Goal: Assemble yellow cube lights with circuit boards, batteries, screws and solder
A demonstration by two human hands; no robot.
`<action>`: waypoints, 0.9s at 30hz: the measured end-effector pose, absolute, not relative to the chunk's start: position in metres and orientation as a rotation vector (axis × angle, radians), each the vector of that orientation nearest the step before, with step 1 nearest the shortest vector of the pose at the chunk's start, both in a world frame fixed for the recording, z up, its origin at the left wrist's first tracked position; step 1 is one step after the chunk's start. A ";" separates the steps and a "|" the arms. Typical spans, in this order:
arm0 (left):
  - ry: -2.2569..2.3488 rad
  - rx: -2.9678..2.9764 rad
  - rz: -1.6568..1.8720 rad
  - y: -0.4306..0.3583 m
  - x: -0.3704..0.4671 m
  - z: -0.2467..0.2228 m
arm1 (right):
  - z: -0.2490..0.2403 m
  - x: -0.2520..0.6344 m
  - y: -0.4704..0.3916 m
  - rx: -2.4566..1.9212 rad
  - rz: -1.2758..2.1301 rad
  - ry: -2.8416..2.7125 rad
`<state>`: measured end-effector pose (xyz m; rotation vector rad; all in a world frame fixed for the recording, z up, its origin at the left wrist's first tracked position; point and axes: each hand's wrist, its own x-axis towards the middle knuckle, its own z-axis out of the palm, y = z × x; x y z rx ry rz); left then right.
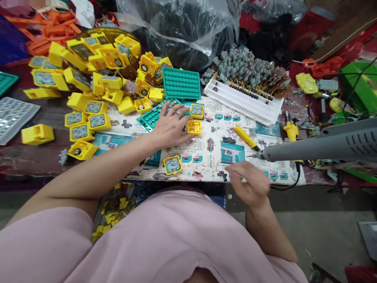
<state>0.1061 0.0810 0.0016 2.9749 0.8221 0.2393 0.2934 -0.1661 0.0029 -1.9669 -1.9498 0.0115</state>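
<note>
My left hand (172, 125) lies palm down with its fingers spread over a teal ridged tray (150, 114) that holds small round pieces. Its thumb side is close to an open yellow case (194, 127); whether they touch I cannot tell. Just behind stands another yellow case (197, 111) with a grey insert. Nearer to me, a yellow case with a grey inside (172, 164) rests apart from both hands. My right hand (250, 182) is curled at the table's front edge, thumb and forefinger pinched together. What they hold, if anything, is too small to make out.
A grey electric screwdriver (309, 143) reaches in from the right, beside a yellow-handled tool (246, 137). Many yellow cases (97, 59) are heaped at the left. Behind are a second teal tray (182, 83), a white rack (243, 100) and wired parts (250, 68).
</note>
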 end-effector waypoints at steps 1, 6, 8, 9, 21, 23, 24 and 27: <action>0.828 2.967 0.282 0.083 0.104 0.003 | 0.003 0.288 -0.150 -1.954 0.020 -1.963; 0.981 2.899 0.479 0.099 0.082 0.019 | 0.015 0.261 -0.073 -1.994 0.002 -2.007; 1.050 2.887 0.487 0.104 0.068 0.026 | 0.019 0.253 -0.045 -2.137 -0.003 -2.020; 1.083 2.881 0.474 0.105 0.062 0.028 | 0.020 0.249 -0.033 -2.215 0.012 -2.025; 1.394 2.651 0.371 0.190 0.100 0.041 | 0.033 0.272 -0.019 -2.360 0.163 -1.955; 1.452 2.588 0.318 0.202 0.116 0.040 | 0.032 0.289 -0.020 -2.382 0.159 -1.896; 1.461 2.550 0.309 0.206 0.122 0.038 | 0.030 0.297 -0.019 -2.369 0.160 -1.891; 1.351 2.421 0.465 0.214 0.131 0.037 | 0.022 0.316 -0.015 -2.260 0.093 -1.916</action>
